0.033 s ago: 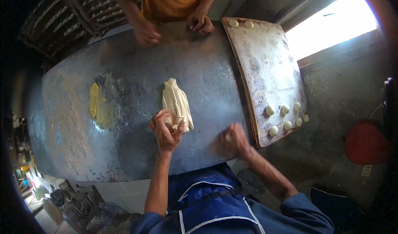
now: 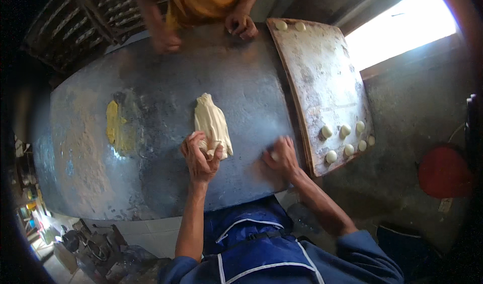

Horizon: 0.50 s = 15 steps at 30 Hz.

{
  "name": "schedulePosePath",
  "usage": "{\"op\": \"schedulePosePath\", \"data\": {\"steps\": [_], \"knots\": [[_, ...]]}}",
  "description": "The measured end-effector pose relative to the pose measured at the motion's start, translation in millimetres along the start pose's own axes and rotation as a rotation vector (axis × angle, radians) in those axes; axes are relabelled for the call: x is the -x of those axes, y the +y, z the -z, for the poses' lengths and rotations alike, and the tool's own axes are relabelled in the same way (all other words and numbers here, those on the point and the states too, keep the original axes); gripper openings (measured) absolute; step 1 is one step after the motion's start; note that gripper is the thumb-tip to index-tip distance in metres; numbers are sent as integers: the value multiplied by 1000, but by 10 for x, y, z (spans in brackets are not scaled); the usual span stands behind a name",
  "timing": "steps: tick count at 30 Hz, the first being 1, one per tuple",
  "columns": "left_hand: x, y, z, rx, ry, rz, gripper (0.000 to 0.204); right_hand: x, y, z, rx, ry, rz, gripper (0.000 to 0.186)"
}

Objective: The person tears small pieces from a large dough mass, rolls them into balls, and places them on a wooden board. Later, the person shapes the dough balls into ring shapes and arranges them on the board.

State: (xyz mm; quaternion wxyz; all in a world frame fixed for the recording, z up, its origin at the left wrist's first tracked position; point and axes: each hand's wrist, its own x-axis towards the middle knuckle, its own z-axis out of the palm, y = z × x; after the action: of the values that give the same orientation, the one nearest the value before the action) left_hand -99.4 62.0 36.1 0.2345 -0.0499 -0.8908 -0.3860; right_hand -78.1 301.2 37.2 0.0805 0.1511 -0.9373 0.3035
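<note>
A long, folded slab of pale dough (image 2: 212, 120) lies on the dark worktable (image 2: 166, 83), its length running away from me. My left hand (image 2: 202, 158) is closed on the near end of the slab, thumb and fingers gripping it. To the right, close to the board's edge, my right hand (image 2: 283, 158) curls down against the tabletop. A small pale piece of dough shows at its thumb; the fingers cover most of it, so its shape is hidden.
On the right, a floured wooden board (image 2: 322, 88) carries several round dough balls (image 2: 327, 131). A yellow greasy smear (image 2: 114, 120) marks the table's left part. Across the table stands a person in a yellow shirt (image 2: 206, 2), one hand (image 2: 242, 26) resting at the far edge.
My right hand has shifted slightly up and left on the tabletop. My left hand still grips the slab. The other person's hand at the far left has moved a little and is blurred.
</note>
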Motion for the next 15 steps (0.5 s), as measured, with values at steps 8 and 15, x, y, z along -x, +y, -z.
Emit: {"op": "schedulePosePath", "data": {"steps": [8, 15], "knots": [[-47, -32, -148, 108, 47, 88, 46, 239, 439, 114, -36, 84, -59, 25], [97, -285, -238, 24, 101, 107, 43, 534, 388, 540, 70, -106, 135, 20]]}}
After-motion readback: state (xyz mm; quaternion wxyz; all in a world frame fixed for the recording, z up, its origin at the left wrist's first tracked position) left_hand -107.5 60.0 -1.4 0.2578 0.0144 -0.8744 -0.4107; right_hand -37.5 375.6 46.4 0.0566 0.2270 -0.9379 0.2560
